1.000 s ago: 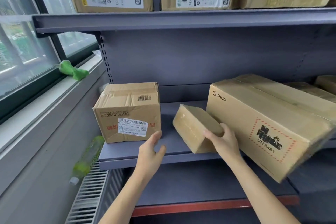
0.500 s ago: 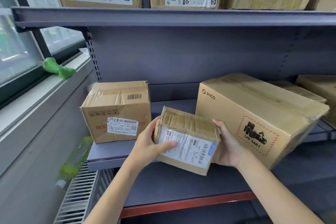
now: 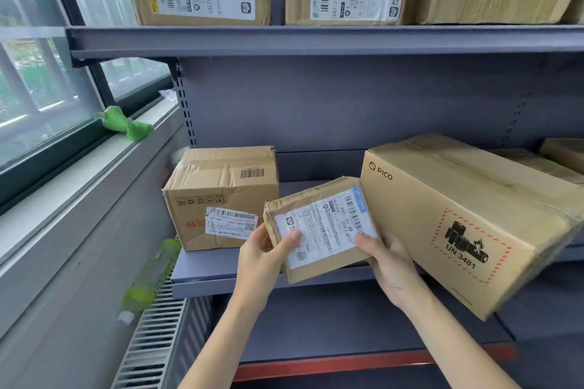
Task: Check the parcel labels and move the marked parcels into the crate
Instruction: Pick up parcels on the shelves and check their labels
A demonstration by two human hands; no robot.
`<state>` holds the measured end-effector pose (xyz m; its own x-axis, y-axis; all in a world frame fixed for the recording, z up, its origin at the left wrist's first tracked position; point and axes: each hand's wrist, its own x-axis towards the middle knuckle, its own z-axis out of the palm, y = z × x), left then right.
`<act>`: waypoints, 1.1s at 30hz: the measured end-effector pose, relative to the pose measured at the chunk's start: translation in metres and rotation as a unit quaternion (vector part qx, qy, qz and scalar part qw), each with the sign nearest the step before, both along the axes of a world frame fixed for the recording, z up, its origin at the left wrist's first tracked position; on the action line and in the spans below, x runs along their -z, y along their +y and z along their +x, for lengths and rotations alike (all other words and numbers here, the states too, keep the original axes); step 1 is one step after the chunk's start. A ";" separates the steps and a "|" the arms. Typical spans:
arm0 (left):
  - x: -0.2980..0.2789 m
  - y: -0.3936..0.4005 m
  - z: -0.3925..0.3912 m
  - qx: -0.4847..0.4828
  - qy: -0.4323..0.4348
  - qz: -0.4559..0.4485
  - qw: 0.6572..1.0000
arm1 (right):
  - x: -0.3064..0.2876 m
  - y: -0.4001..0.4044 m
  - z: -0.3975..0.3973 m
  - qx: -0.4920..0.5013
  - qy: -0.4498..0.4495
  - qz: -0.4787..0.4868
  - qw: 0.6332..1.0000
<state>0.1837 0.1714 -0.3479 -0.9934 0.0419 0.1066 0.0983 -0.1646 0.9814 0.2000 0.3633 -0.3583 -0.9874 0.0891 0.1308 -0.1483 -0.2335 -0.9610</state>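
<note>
Grey metal shelving (image 3: 316, 41) stands beside a window (image 3: 38, 88). Three boxes line the upper shelf. On the lower shelf sit the big PICO box (image 3: 458, 218), overhanging the shelf edge, and a medium box (image 3: 221, 196). Between them, over the shelf edge, the small parcel (image 3: 319, 227) is gripped by both hands: left hand (image 3: 262, 259) at its left end, right hand (image 3: 392, 265) under its right corner, thumbs on the white label (image 3: 322, 224). Since half a second ago the parcel has tilted further, its right end higher.
</note>
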 end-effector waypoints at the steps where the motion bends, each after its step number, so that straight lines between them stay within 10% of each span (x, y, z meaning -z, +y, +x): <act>1: 0.000 -0.003 -0.001 -0.001 -0.002 -0.005 1.000 | -0.003 0.003 -0.002 0.005 -0.006 0.016 1.000; 13: -0.013 -0.018 -0.010 0.159 -0.040 -0.191 0.968 | -0.066 0.030 -0.014 -0.119 -0.080 0.209 0.967; 25: 0.000 0.021 0.009 0.077 -0.026 -0.034 0.996 | -0.021 -0.009 0.022 -0.041 -0.078 0.041 0.995; 33: -0.024 -0.010 -0.011 0.052 0.028 -0.084 0.995 | -0.054 0.046 0.023 -0.132 -0.113 0.311 0.935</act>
<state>0.1728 0.1616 -0.3237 -0.9753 0.1669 0.1447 0.1450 -0.0102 0.9894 0.2232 0.4089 -0.3046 -0.9730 -0.1851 -0.1379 0.0585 0.3801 -0.9231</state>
